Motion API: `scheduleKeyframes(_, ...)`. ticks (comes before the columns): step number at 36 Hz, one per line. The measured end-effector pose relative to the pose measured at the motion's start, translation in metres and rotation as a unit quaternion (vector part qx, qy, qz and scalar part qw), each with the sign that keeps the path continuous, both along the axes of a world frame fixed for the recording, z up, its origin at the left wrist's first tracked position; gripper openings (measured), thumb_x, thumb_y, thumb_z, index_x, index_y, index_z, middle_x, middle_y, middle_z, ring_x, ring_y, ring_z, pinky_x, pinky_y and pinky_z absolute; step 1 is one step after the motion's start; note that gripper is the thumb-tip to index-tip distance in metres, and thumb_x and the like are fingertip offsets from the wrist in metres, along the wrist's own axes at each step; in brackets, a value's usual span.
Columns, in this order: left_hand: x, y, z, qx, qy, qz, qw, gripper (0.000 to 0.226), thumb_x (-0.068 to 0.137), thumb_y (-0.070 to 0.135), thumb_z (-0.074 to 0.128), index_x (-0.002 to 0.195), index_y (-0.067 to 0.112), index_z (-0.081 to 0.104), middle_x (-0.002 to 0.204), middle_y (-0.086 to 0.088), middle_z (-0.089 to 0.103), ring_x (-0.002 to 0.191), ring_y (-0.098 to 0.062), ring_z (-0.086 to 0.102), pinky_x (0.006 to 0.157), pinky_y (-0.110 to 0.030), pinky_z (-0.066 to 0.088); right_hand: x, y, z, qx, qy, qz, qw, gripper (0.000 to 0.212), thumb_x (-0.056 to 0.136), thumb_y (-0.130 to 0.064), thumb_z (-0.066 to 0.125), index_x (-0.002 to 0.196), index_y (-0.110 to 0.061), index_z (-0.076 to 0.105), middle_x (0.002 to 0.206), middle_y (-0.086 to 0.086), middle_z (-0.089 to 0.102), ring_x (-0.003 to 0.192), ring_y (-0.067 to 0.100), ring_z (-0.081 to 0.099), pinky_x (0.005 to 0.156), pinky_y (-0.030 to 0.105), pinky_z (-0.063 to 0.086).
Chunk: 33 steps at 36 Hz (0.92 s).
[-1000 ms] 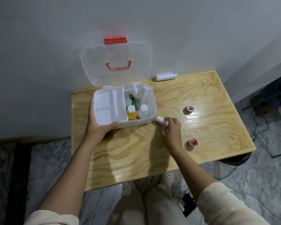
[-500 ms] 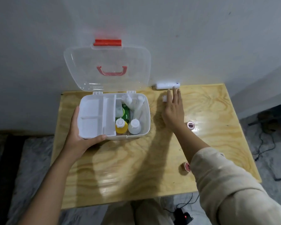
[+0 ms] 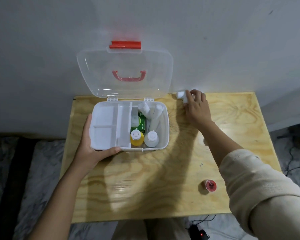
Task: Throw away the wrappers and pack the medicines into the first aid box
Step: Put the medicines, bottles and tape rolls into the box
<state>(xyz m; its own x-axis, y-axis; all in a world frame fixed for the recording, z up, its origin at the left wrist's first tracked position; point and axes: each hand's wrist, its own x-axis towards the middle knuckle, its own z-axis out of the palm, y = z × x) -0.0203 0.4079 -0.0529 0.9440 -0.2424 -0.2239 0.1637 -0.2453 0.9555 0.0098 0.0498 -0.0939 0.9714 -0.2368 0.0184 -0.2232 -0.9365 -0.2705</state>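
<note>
The white first aid box [image 3: 164, 125] stands open on the wooden table [image 3: 145, 187], its clear lid [image 3: 125, 66] leaning back against the wall. Inside are a yellow bottle [image 3: 136, 138], a white bottle [image 3: 151, 138], a green carton [image 3: 142, 122] and white rolls [image 3: 151, 111]. My left hand [image 3: 92, 144] grips the box's front left corner. My right hand [image 3: 196, 108] is at the table's back edge, fingers closed around two small white rolls [image 3: 183, 96]. A red tape roll [image 3: 209, 185] lies near my right forearm.
The grey wall rises directly behind the table. A white divided tray [image 3: 109, 125] fills the box's left half. Below the table's front edge lie my legs, cables and a small black device with a red light [image 3: 200, 235] on the marbled floor.
My right hand moved from the table's middle to the back edge with a small white roll and closed on the white roll lying by the wall. My left hand stayed on the box.
</note>
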Motion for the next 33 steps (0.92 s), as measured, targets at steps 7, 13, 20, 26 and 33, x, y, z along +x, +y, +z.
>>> scheduleKeyframes(7,-0.001,-0.001,0.002,-0.008,0.001,0.005,1.000,0.133,0.044,0.032,0.088,0.153,0.034,0.012,0.142,0.036,0.030,0.120,0.029,0.036,0.088,0.002,0.039,0.001,-0.005,0.003,0.009,0.008,-0.028,1.000,0.043,0.087,-0.027,0.054,0.126,-0.012,0.047,0.131,0.016,0.046,0.123,0.035,0.039,0.099,0.043,0.035)
scheduleKeyframes(13,0.000,0.000,0.003,-0.010,-0.008,-0.004,1.000,0.134,0.043,0.040,0.087,0.155,0.032,0.014,0.155,0.015,0.031,0.139,0.003,0.034,0.102,-0.008,0.038,-0.028,0.020,0.005,0.020,0.027,-0.085,0.996,0.049,0.086,-0.034,0.058,0.131,-0.021,0.046,0.124,0.017,0.049,0.114,0.038,0.042,0.090,0.045,0.037)
scheduleKeyframes(20,0.000,-0.001,0.005,-0.006,-0.010,-0.003,1.000,0.137,0.042,0.040,0.088,0.155,0.032,0.012,0.154,0.016,0.030,0.136,0.004,0.033,0.091,0.004,0.035,-0.061,0.057,0.010,0.085,0.015,-0.116,0.989,0.049,0.083,-0.033,0.063,0.129,-0.020,0.050,0.124,0.018,0.052,0.112,0.039,0.045,0.086,0.042,0.040)
scheduleKeyframes(26,0.000,-0.003,0.006,-0.009,-0.016,-0.008,1.000,0.137,0.040,0.044,0.085,0.155,0.030,0.012,0.153,0.016,0.032,0.135,0.002,0.034,0.094,-0.001,0.035,-0.081,0.071,0.007,0.136,0.002,-0.131,0.982,0.050,0.083,-0.031,0.064,0.130,-0.018,0.050,0.122,0.017,0.051,0.110,0.038,0.044,0.089,0.042,0.038)
scheduleKeyframes(33,0.002,-0.003,0.011,-0.013,-0.034,-0.023,0.999,0.124,0.041,0.045,0.087,0.145,0.045,0.019,0.138,0.033,0.038,0.121,0.026,0.036,0.093,-0.005,0.038,-0.095,0.080,0.011,0.147,0.015,-0.135,0.980,0.048,0.084,-0.030,0.062,0.129,-0.021,0.049,0.118,0.015,0.051,0.106,0.036,0.047,0.085,0.041,0.041)
